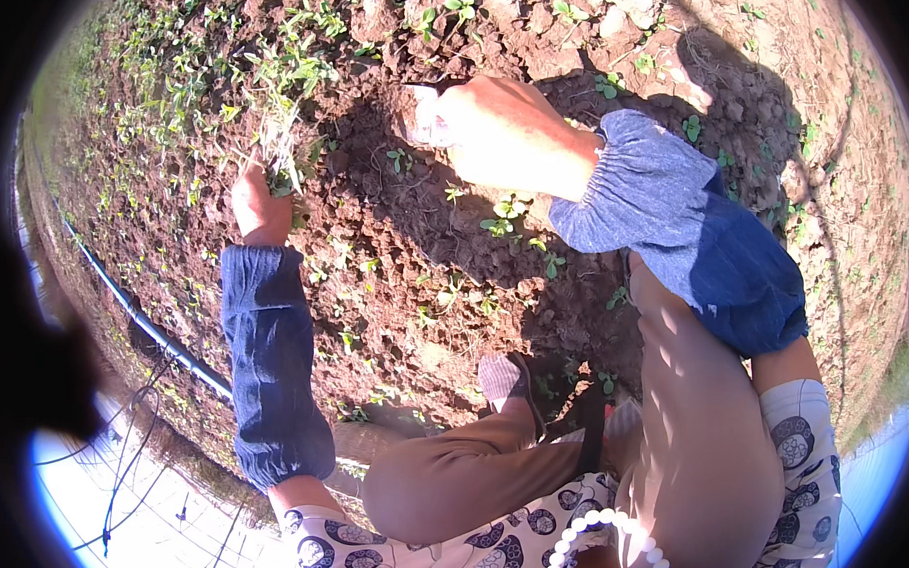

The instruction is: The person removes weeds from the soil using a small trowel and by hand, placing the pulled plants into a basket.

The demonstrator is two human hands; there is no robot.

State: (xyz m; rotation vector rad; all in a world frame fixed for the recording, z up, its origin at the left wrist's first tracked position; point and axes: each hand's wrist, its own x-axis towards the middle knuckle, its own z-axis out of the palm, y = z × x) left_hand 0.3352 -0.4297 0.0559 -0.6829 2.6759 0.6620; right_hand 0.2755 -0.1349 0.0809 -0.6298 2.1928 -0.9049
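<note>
My left hand [260, 207] is closed around a bunch of pulled weeds [281, 143], with pale stems and green leaves sticking up past the fingers. It is low over the brown, crumbly soil [376, 246]. To the right, my right hand [510, 131] is closed with its knuckles up, close to the ground. Something thin and dark shows by its fingertips, but glare and shadow keep me from making out what it is. Small green seedlings [505, 218] grow just below this hand, and another seedling [399, 160] stands near its fingers.
Dense low weeds [171, 94] cover the ground at the left. A blue hose [162, 339] runs along the left side. My bent knee [673, 342] and a foot in a striped sock [501, 378] are close below the hands. More sprouts [610, 85] dot the soil at the upper right.
</note>
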